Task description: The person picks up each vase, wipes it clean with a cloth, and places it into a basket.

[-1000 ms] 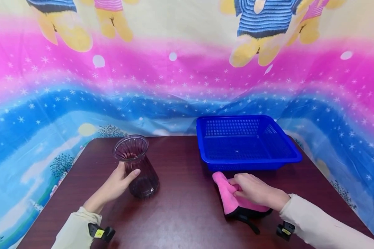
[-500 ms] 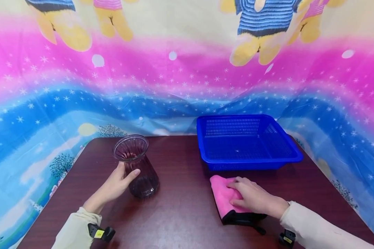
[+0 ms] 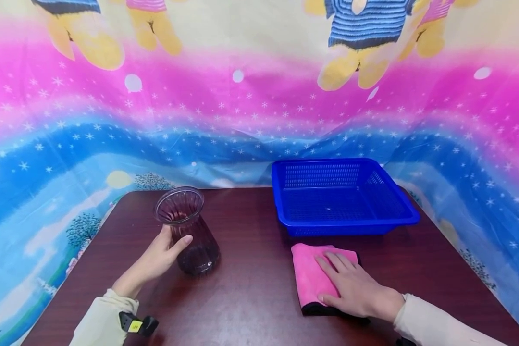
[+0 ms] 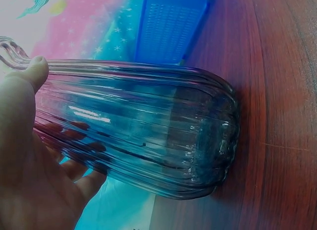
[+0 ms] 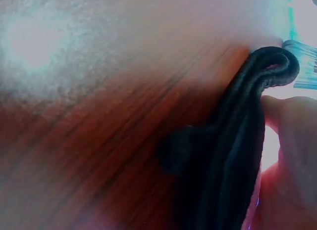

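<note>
My left hand (image 3: 153,259) grips a purple-tinted ribbed glass vase (image 3: 199,250) below its flared rim, thumb on the near side. Through the glass in the left wrist view, the fingers curl around the back of the vase (image 4: 133,116). The vase has its mouth up and its base at the tabletop. On the right, a folded pink cloth (image 3: 307,274) with black edging lies on the table. Flat on top of it rests my right hand (image 3: 359,290), fingers spread and nearly straight. The right wrist view shows the cloth's folded black edge (image 5: 233,141) beside the thumb.
A blue perforated plastic basket (image 3: 350,224) stands at the back right, just behind the cloth. Both hands work over a dark reddish-brown wooden table (image 3: 246,293). A colourful printed curtain (image 3: 225,115) hangs along its back and sides.
The right hand has laid the pink cloth down flatter, let go of its pinch and spread its fingers over it. The left hand still holds the vase in place.
</note>
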Available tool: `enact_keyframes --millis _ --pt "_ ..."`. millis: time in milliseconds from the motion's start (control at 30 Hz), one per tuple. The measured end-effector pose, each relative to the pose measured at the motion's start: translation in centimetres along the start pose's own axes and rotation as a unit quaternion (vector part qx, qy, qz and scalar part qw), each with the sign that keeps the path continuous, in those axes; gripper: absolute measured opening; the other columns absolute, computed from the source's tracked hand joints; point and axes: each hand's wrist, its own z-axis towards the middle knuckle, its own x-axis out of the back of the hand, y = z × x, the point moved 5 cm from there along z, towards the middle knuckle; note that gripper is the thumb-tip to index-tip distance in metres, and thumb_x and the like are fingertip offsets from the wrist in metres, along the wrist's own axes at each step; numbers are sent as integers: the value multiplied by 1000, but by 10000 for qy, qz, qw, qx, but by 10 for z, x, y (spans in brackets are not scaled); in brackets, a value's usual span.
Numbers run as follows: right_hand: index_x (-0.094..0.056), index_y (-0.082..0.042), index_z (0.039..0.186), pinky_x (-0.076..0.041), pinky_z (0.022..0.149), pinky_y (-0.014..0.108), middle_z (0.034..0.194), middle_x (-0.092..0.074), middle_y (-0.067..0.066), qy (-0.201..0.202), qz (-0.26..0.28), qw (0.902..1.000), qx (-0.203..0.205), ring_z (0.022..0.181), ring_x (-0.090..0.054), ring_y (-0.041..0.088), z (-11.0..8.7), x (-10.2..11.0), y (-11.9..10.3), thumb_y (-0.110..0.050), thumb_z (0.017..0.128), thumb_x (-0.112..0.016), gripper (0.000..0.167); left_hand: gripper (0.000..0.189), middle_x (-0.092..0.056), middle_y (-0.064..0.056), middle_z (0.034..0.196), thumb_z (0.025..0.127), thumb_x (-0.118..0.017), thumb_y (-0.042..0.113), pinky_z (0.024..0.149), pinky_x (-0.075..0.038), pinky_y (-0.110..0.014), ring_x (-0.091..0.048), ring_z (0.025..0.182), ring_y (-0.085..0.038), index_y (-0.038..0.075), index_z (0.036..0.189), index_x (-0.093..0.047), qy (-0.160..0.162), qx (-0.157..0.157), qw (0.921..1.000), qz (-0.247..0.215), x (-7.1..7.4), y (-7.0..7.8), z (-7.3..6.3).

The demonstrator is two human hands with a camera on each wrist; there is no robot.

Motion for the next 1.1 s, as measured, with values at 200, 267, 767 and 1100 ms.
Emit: enact_keyframes --millis 200,267,767,1100 --pt "-39 -7 155 -37 113 64 156 -41 24 -68 179 9998 -33 145 -38 44 -1 -2 4 -59 92 -61 84 58 -53 -26 142 103 -58 17 107 -49 -34 -56 129 -30 -1 149 -26 -10 0 10000 -36 1 0 0" --pt "-38 -7 155 -38 112 63 157 -41 24 -75 214 9997 19 145 -38 44 -2 -2 5 -59 92 -63 85 60 -51 -28 143 103 -57 17 108 -47 -48 -54 131 -37 -3 149 -24 -23 7 10000 -56 0 0 0" --pt "-64 -11 135 -50 102 57 140 -59 16 1100 0 9934 339 132 -54 35 3 30 0 -44 87 -77 59 63 -47 -31 146 104 -57 19 111 -41 -61 -49 136 -44 -4 151 -22 -39 31 10000 14 2 -1 -1" --pt "-67 -11 127 -52 99 55 129 -66 10 1935 72 9811 54 123 -60 31 16 60 7 -31 88 -77 45 64 -48 -30 146 103 -57 19 110 -42 -61 -50 135 -44 -3 151 -21 -52 24 10000 -4 1 -2 -1"
